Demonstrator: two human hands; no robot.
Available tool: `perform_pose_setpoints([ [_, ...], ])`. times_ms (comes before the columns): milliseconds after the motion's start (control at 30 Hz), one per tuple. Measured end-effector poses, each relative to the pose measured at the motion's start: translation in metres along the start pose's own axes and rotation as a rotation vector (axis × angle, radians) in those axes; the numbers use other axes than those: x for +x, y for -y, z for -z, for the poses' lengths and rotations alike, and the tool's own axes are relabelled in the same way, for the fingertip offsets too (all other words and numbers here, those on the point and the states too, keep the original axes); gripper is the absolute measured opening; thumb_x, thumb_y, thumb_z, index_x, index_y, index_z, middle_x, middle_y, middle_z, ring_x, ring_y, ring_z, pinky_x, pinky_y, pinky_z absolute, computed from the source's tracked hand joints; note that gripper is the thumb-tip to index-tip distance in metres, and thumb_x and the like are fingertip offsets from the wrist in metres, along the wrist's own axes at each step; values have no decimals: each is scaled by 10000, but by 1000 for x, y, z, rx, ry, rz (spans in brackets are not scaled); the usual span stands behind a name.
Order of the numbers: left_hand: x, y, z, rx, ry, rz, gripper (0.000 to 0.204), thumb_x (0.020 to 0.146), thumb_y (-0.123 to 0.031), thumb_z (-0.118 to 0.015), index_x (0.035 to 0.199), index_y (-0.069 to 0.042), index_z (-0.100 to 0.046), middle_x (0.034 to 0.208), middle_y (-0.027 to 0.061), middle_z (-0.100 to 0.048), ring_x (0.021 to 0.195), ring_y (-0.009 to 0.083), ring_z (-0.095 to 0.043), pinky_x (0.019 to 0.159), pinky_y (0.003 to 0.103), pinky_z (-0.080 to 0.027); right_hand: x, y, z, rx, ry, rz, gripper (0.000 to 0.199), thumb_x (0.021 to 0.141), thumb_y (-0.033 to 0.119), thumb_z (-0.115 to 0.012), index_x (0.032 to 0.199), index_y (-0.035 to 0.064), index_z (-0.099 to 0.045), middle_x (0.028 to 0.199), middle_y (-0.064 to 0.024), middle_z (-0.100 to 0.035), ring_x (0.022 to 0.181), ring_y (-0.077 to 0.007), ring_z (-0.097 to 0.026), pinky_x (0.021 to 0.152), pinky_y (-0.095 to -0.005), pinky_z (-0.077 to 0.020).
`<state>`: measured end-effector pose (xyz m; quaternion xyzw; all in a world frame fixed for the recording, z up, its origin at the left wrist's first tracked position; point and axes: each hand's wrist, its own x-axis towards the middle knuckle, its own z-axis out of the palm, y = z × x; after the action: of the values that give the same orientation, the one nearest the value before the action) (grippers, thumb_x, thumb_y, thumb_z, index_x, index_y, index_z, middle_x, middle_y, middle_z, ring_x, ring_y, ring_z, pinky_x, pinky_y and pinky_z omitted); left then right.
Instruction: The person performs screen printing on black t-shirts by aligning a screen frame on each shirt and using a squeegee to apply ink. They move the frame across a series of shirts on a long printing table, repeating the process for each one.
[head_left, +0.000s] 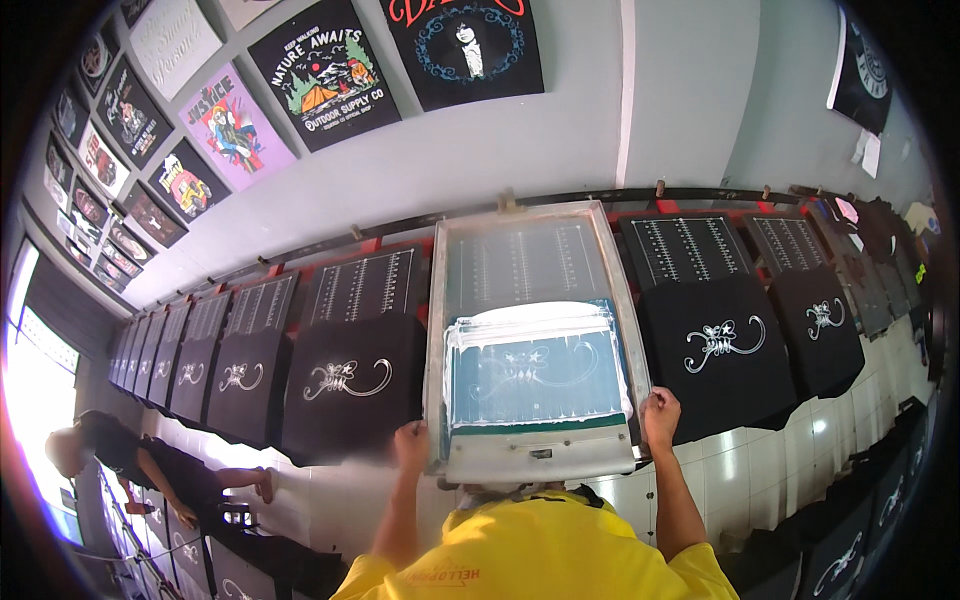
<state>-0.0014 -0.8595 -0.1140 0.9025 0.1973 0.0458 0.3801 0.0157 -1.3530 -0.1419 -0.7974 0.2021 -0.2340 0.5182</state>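
In front of me lies a screen printing frame point(618, 290) with blue emulsion on its nearer half and a pale see-through mesh beyond. White ink point(530, 312) is banked across the middle of the mesh and smeared down both sides. A faint curled design shows through the blue area. A wide squeegee point(541, 455) with a green blade edge rests across the near end. My left hand point(411, 446) is closed at the frame's near left side. My right hand point(660, 418) is closed on its right side, a little farther up.
Black fabric pieces point(340, 385) with white curled prints lie on a long row of boards to the left; more printed pieces point(718, 345) lie right. Another person point(140, 465) is at the far left by a second row. Sample prints point(325, 70) hang on the wall.
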Motion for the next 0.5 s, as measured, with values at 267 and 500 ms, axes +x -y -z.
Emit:
perform_pose_setpoints([
  [267,-23,-7,-6,-130,-345,-252,197,887,-163,-588,884,8,-686,822,140,-689,717,266,-650,669,368,-509,-10,52,6,-125,1,205,240,873,53,-561,1089,-18,-639,1033,-183,-673,942,-298,-649,847,-368,-503],
  [500,-103,-51,13,-506,733,-156,218,927,-194,-595,905,-7,-705,810,106,-691,777,203,-669,683,323,-528,-59,130,13,-294,604,539,388,812,185,-698,1157,29,-616,1235,-136,-602,1175,-331,-532,990,-422,-432],
])
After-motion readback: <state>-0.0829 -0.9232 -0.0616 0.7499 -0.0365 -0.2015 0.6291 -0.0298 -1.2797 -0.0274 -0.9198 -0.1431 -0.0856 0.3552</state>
